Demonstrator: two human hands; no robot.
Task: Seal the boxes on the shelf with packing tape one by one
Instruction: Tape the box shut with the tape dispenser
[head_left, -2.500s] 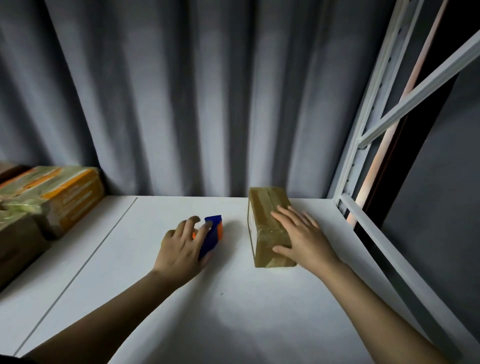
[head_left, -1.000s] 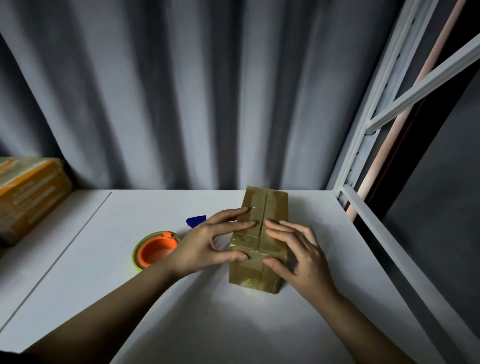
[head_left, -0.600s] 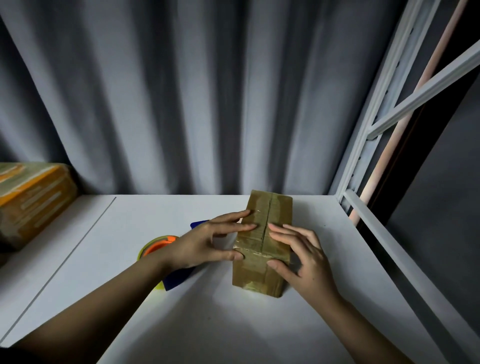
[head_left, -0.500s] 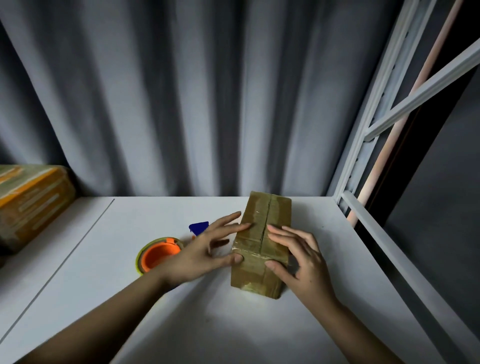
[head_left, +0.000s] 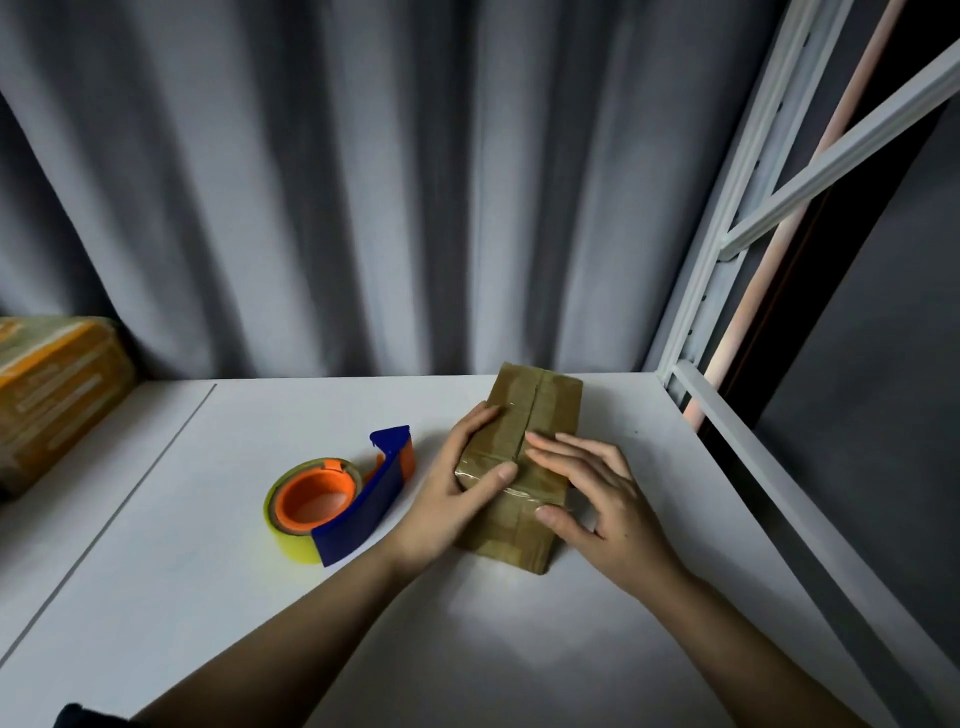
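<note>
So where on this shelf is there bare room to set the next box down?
Bare shelf lies between the tape dispenser and the yellow boxes at far left, and in front, between the forearms. A narrower strip runs right of the brown box. It is crowded at centre, where the left hand and right hand rest on that box.

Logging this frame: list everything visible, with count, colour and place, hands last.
small box: 1, brown, taped, right of centre on the shelf
tape dispenser: 1, blue and orange with a yellowish roll, left of the small box
large box: 1, brown and orange, far left, partly cut off
shelf: 1, white surface
shelf frame: 1, white, right side
curtain: 1, grey, behind the shelf
left hand: grips the small box's left side
right hand: fingers flat on its top
</note>
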